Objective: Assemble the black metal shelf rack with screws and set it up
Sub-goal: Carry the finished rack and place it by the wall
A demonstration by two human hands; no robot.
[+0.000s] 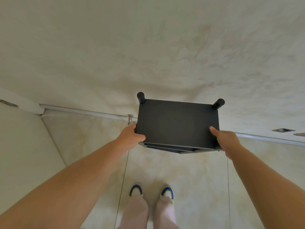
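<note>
Rack held against the wall

Rack (177,124) stands by the wall (148,47) on the tiled floor (198,179), between both hands. Left hand (130,136) grips its left edge; right hand (227,140) grips its right edge, thumb on top.

A home interior, seemingly a room corner. The floor (189,176) is glossy cream marble-look tile with thin grout lines. A pale mottled wall (148,47) fills the view toward 12 o'clock, edged by a white skirting (85,111). A metal doorstop (130,119) juts out near 11 o'clock, as fitted in houses.
</note>
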